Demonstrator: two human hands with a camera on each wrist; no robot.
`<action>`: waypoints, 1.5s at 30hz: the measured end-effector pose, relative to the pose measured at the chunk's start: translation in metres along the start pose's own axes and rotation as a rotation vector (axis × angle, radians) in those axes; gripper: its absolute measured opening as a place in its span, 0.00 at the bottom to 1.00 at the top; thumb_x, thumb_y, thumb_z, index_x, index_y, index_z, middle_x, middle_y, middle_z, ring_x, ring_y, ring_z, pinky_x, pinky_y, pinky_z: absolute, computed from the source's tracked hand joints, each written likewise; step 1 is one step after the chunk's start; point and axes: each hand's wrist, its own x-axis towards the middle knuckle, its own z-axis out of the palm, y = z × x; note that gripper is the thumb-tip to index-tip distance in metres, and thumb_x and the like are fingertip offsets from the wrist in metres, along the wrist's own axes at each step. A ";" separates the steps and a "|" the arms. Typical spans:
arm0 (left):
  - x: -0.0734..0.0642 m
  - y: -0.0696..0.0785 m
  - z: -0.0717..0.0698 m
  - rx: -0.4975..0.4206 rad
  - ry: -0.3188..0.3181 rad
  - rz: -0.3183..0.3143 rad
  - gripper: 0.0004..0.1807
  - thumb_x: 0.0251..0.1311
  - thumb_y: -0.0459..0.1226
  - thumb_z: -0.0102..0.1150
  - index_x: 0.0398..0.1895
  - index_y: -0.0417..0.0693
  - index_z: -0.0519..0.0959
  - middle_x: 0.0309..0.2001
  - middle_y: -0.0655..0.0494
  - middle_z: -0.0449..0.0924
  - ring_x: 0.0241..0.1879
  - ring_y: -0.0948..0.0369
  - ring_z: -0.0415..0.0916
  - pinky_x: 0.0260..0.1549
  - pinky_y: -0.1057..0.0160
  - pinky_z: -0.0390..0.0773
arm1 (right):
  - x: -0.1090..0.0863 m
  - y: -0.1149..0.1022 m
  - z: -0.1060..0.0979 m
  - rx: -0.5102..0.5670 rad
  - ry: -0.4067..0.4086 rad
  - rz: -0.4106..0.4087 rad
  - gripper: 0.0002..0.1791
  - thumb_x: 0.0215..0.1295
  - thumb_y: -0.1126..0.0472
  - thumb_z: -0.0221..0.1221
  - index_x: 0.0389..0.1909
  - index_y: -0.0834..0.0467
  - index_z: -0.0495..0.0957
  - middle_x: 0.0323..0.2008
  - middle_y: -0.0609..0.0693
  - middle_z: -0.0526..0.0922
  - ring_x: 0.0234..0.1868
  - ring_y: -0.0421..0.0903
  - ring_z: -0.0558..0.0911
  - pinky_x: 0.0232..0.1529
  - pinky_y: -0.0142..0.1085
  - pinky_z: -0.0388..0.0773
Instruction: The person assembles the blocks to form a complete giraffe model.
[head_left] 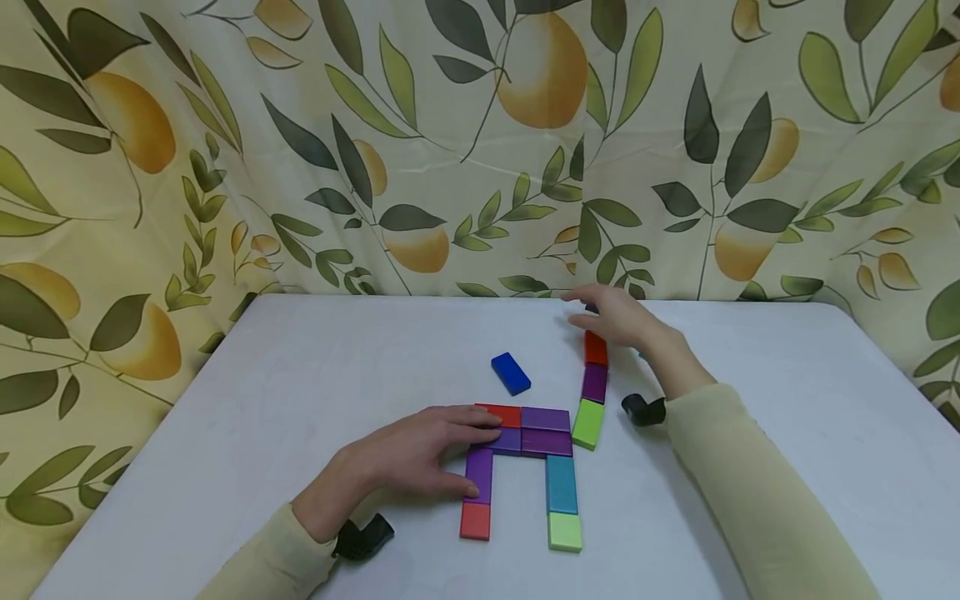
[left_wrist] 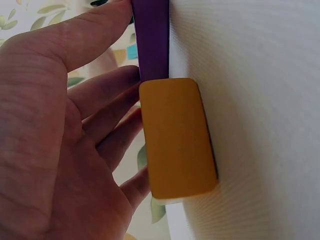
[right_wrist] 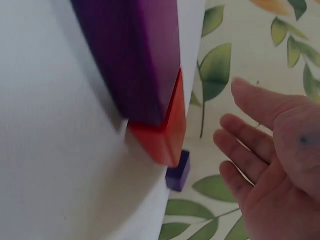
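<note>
My left hand [head_left: 420, 450] lies over the left side of a block figure, its fingertips on a red block [head_left: 504, 414] and its thumb on a purple block [head_left: 480, 473]. In the left wrist view an orange block [left_wrist: 177, 140] stands below the purple one, beside the palm; the hand covers it in the head view. My right hand [head_left: 618, 318] hovers with loose fingers at the far end of a block row, holding nothing. That row has a lime block [head_left: 588, 423], a purple block [head_left: 595, 382] and a red block [head_left: 596, 347]. Beyond them sits a small dark purple block [right_wrist: 178, 171].
A loose blue block [head_left: 511, 373] lies on the white table [head_left: 360, 358] above the figure. The figure's right leg has a teal block [head_left: 561, 483] and a pale green block [head_left: 565, 532]. A patterned curtain [head_left: 465, 150] hangs behind the table.
</note>
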 end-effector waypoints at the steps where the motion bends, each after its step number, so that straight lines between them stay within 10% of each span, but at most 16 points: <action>1: 0.000 0.000 0.000 0.001 -0.002 0.000 0.36 0.62 0.53 0.67 0.74 0.57 0.70 0.75 0.66 0.60 0.75 0.60 0.53 0.69 0.53 0.62 | 0.000 -0.004 0.002 0.001 -0.007 -0.020 0.25 0.72 0.62 0.60 0.67 0.63 0.73 0.66 0.65 0.72 0.67 0.64 0.68 0.66 0.61 0.65; 18: 0.001 0.000 -0.001 -0.001 0.000 0.027 0.36 0.63 0.53 0.67 0.73 0.55 0.71 0.75 0.63 0.61 0.75 0.60 0.55 0.70 0.53 0.61 | -0.002 -0.049 0.033 0.088 -0.367 -0.342 0.31 0.64 0.64 0.68 0.68 0.57 0.74 0.71 0.57 0.69 0.74 0.58 0.62 0.71 0.58 0.56; 28: 0.001 -0.002 0.000 -0.003 0.009 0.051 0.36 0.62 0.52 0.67 0.73 0.52 0.71 0.75 0.63 0.62 0.74 0.61 0.55 0.70 0.55 0.61 | -0.001 -0.055 0.044 0.024 -0.385 -0.427 0.27 0.63 0.66 0.68 0.64 0.58 0.78 0.66 0.56 0.74 0.69 0.58 0.68 0.71 0.56 0.60; 36: 0.001 0.000 0.001 0.001 -0.004 0.012 0.37 0.62 0.53 0.67 0.73 0.56 0.71 0.75 0.65 0.60 0.75 0.60 0.54 0.70 0.54 0.61 | -0.005 -0.042 0.021 0.036 -0.262 -0.336 0.29 0.62 0.63 0.70 0.65 0.59 0.77 0.65 0.56 0.75 0.69 0.58 0.69 0.69 0.57 0.62; 45: 0.001 0.002 0.000 0.014 0.000 0.002 0.36 0.62 0.52 0.68 0.73 0.55 0.71 0.75 0.65 0.61 0.75 0.59 0.53 0.70 0.54 0.61 | -0.005 -0.001 -0.013 0.008 -0.095 -0.055 0.33 0.65 0.58 0.69 0.70 0.60 0.71 0.67 0.65 0.71 0.67 0.66 0.68 0.63 0.62 0.68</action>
